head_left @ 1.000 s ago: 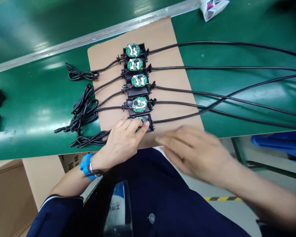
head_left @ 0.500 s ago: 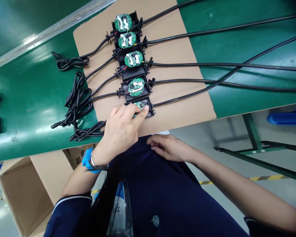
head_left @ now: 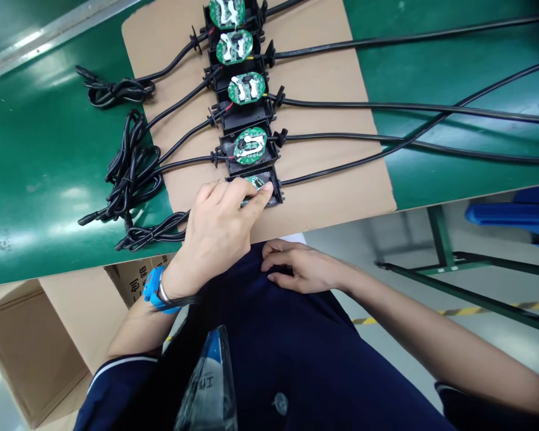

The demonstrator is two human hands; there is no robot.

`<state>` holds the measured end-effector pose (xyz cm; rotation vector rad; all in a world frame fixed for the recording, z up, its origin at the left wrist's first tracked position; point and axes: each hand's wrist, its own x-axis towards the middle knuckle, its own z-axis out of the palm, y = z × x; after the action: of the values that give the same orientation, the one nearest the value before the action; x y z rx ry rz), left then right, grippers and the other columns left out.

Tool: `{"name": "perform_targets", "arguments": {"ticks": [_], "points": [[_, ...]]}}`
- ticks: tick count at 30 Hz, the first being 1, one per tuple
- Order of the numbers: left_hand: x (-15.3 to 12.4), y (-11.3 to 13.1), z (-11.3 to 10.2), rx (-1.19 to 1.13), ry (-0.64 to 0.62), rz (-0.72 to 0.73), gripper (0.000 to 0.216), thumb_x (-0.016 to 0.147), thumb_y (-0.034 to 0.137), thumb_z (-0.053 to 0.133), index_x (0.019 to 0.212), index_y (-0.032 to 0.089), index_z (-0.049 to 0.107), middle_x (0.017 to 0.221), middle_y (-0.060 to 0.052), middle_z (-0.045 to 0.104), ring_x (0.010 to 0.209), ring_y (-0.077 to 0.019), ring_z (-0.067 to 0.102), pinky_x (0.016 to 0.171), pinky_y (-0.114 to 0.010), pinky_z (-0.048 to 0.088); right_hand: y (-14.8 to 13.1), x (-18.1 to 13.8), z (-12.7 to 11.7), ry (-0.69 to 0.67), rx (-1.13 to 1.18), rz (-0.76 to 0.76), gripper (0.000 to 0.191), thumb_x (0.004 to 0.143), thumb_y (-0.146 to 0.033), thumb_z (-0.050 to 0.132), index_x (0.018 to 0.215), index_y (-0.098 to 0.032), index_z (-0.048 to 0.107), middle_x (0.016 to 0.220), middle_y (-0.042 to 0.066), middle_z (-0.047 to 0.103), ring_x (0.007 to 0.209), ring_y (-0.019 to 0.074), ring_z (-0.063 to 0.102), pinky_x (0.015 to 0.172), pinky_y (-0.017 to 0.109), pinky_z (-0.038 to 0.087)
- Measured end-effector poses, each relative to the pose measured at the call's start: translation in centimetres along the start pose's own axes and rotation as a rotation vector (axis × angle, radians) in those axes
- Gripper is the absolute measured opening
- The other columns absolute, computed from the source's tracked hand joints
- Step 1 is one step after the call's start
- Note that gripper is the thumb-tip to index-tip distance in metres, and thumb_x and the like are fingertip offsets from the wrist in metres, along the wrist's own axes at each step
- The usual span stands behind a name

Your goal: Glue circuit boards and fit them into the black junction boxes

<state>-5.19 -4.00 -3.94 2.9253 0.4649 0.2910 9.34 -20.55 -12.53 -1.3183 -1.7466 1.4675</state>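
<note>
My left hand [head_left: 222, 224], with a blue band at its wrist, reaches over the nearest black plastic housing [head_left: 275, 190]. Its thumb and fingers close around a green circuit board [head_left: 254, 182], which they mostly cover. My right hand [head_left: 299, 266] rests against the dark shirt below the table edge, fingers loosely bent and apart, holding nothing. Beyond my left hand, more housings stand in a row. Each carries a round green circuit board [head_left: 250, 145] with white paste on it. Black cables [head_left: 332, 174] leave the housings on both sides.
A cardboard sheet [head_left: 323, 197] lies under the row on the green table [head_left: 40, 239]. Coiled black cables [head_left: 132, 161] lie at the left; long ones cross at the right. An open carton [head_left: 36, 347] stands below left, a blue stool [head_left: 512, 214] at the right.
The view has shifted slightly, so the housings sit a little higher in the picture. My left hand stays on the nearest board. The right hand's fingers have spread a little.
</note>
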Motion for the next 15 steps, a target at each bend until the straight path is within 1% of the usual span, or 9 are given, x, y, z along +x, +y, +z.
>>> {"name": "perform_targets", "arguments": {"ticks": [3, 5, 6, 8, 9, 11, 12, 13, 15], "points": [[-1.3, 1.1, -1.3, -0.062, 0.112, -0.035, 0.035, 0.092, 0.012, 0.054, 0.125, 0.017, 0.061, 0.116, -0.01, 0.065, 0.106, -0.0225, 0.059, 0.088, -0.037, 0.041, 0.2, -0.6, 0.2, 0.077, 0.052, -0.048, 0.014, 0.089, -0.023, 0.055, 0.088, -0.019, 0.069, 0.109, 0.01, 0.06, 0.094, 0.0179, 0.062, 0.082, 0.031, 0.051], [-3.5, 2.1, -2.0, -0.229, 0.208, -0.04, 0.033, 0.088, 0.013, 0.063, 0.12, 0.019, 0.064, 0.112, -0.008, 0.067, 0.105, -0.0211, 0.061, 0.088, -0.035, 0.045, 1.4, -2.6, -0.3, 0.217, 0.074, 0.015, 0.018, 0.091, -0.027, 0.052, 0.084, -0.02, 0.067, 0.105, 0.01, 0.063, 0.099, 0.0202, 0.063, 0.081, 0.031, 0.051], [-4.9, 2.4, -2.1, -0.367, 0.203, -0.045, 0.031, 0.086, 0.014, 0.065, 0.117, 0.021, 0.066, 0.105, -0.006, 0.069, 0.097, -0.0182, 0.063, 0.084, -0.031, 0.048, 2.4, -4.1, -0.7, 0.319, 0.037, 0.096, 0.02, 0.092, -0.031, 0.051, 0.082, -0.021, 0.066, 0.1, 0.01, 0.065, 0.099, 0.0215, 0.063, 0.08, 0.032, 0.051], [-7.9, 2.7, -1.3, -0.672, 0.007, -0.114, 0.024, 0.09, 0.014, 0.061, 0.111, 0.022, 0.068, 0.089, -0.001, 0.07, 0.078, -0.0119, 0.064, 0.073, -0.024, 0.05, 4.6, -7.4, -1.6, 0.544, -0.14, 0.349, 0.025, 0.092, -0.037, 0.05, 0.078, -0.021, 0.063, 0.087, 0.009, 0.066, 0.088, 0.0228, 0.065, 0.072, 0.032, 0.05], [-9.2, 2.6, -0.4, -0.75, -0.16, -0.249, 0.021, 0.092, 0.016, 0.057, 0.109, 0.021, 0.069, 0.087, -0.001, 0.07, 0.072, -0.0106, 0.063, 0.069, -0.022, 0.05, 5.7, -8.9, -1.8, 0.62, -0.276, 0.497, 0.027, 0.091, -0.04, 0.053, 0.073, -0.021, 0.061, 0.081, 0.009, 0.064, 0.081, 0.023, 0.064, 0.068, 0.033, 0.047], [-11.3, 1.9, 1.8, -0.696, -0.345, -0.563, 0.018, 0.092, 0.019, 0.056, 0.103, 0.019, 0.071, 0.078, 0.0, 0.068, 0.058, -0.0087, 0.056, 0.06, -0.022, 0.047, 7.3, -10.6, -1.7, 0.696, -0.414, 0.66, 0.035, 0.091, -0.044, 0.055, 0.063, -0.022, 0.054, 0.07, 0.009, 0.059, 0.069, 0.0233, 0.059, 0.061, 0.035, 0.042], [-12.0, 1.6, 2.8, -0.677, -0.409, -0.628, 0.019, 0.089, 0.021, 0.06, 0.103, 0.018, 0.072, 0.079, -0.001, 0.067, 0.057, -0.0084, 0.055, 0.059, -0.021, 0.047, 7.6, -10.7, -1.2, 0.711, -0.439, 0.688, 0.038, 0.091, -0.046, 0.054, 0.062, -0.022, 0.051, 0.068, 0.009, 0.057, 0.068, 0.0234, 0.058, 0.061, 0.035, 0.041], [-12.5, 1.4, 3.7, -0.697, -0.462, -0.613, 0.022, 0.087, 0.023, 0.063, 0.106, 0.018, 0.072, 0.081, -0.001, 0.066, 0.058, -0.0084, 0.055, 0.059, -0.021, 0.046, 7.7, -10.2, -0.5, 0.717, -0.43, 0.683, 0.038, 0.092, -0.047, 0.051, 0.064, -0.022, 0.051, 0.069, 0.009, 0.057, 0.068, 0.0233, 0.058, 0.062, 0.035, 0.042], [-13.1, 1.5, 4.7, -0.814, -0.565, -0.418, 0.03, 0.088, 0.026, 0.062, 0.116, 0.022, 0.071, 0.085, -0.001, 0.064, 0.065, -0.0089, 0.057, 0.061, -0.019, 0.045, 7.0, -7.7, 1.5, 0.682, -0.407, 0.641, 0.032, 0.095, -0.047, 0.046, 0.08, -0.02, 0.057, 0.079, 0.009, 0.062, 0.071, 0.0218, 0.06, 0.065, 0.033, 0.046]]}}
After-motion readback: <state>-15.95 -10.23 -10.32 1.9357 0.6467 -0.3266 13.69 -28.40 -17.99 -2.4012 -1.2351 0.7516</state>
